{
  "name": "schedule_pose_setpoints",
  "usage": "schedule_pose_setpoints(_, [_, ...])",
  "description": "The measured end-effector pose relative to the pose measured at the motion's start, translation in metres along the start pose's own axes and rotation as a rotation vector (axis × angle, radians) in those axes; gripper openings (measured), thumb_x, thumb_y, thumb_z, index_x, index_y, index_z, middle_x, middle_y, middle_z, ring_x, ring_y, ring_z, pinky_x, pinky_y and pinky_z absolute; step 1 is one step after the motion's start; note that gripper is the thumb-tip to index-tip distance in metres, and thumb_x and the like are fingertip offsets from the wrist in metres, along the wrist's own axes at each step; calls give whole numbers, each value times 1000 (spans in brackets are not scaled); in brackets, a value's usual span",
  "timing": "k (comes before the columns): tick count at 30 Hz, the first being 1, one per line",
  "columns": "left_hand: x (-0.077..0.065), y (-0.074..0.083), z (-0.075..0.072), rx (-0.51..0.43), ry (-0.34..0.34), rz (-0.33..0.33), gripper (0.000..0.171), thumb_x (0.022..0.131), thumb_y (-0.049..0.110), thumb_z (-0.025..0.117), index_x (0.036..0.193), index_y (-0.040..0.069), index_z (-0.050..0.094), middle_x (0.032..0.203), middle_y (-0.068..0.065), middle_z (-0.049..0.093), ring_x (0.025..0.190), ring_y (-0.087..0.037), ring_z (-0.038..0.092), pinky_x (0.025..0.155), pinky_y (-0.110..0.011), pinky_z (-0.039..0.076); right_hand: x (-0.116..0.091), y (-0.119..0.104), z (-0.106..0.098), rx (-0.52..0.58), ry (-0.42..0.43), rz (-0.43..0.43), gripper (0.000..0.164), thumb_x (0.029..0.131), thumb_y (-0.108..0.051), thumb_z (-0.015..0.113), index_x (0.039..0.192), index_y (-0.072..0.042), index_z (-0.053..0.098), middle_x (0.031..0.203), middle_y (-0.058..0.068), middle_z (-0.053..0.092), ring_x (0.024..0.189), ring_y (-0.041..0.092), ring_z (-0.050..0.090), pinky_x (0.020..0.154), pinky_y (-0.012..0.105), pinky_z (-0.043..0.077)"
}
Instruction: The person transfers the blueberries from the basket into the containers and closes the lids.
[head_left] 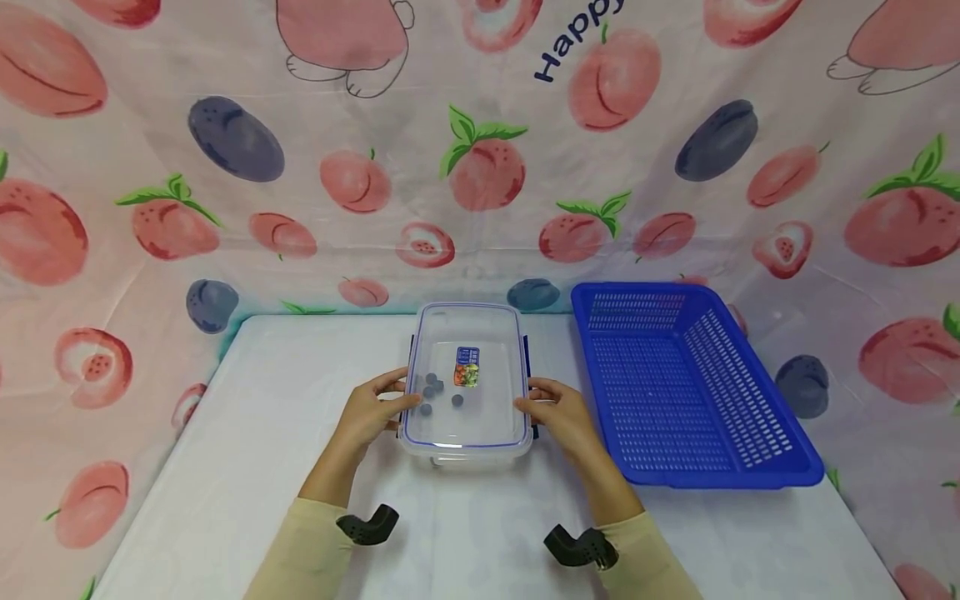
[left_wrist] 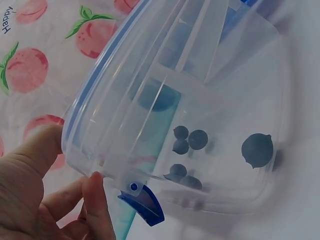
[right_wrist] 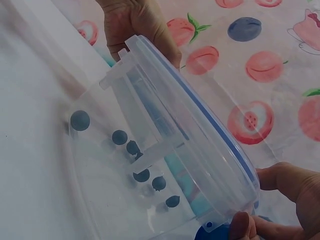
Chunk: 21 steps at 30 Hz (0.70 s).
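Note:
A clear plastic food container [head_left: 465,459] stands on the white table, covered by a clear lid [head_left: 491,425] with a blue seal line and a small fruit label [head_left: 467,367]. Several blueberries [left_wrist: 198,139] lie scattered on its floor. My left hand [head_left: 367,408] holds the lid's left edge, thumb on top and fingers below, beside a blue latch [left_wrist: 145,204] that sticks outward. On the opposite edge, my right hand [head_left: 564,421] grips the lid likewise, fingertips right at another blue latch [right_wrist: 212,233].
A blue slatted plastic basket [head_left: 651,479] stands to the right of the container, close to my right forearm. Behind the white table [head_left: 300,450] hangs a fruit-printed cloth [head_left: 420,167]. A black wrist mount [head_left: 369,527] sits at each sleeve.

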<state>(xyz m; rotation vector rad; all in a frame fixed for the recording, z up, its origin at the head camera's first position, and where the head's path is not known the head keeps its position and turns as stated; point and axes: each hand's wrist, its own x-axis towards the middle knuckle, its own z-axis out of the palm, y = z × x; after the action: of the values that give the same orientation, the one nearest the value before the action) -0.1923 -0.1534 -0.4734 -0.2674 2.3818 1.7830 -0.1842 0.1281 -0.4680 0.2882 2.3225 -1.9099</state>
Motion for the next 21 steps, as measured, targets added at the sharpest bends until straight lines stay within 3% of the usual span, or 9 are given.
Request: schedule_pose_setpoints(21, [-1, -5, 4, -20, 42, -14, 57, 82, 18, 79, 136, 10, 60, 117, -14, 61, 76, -13, 61, 59, -24, 54, 1, 2, 1, -13, 3, -7, 46, 85, -8, 75, 127, 5, 61, 92, 8, 58, 75, 10, 58, 68, 23, 55])
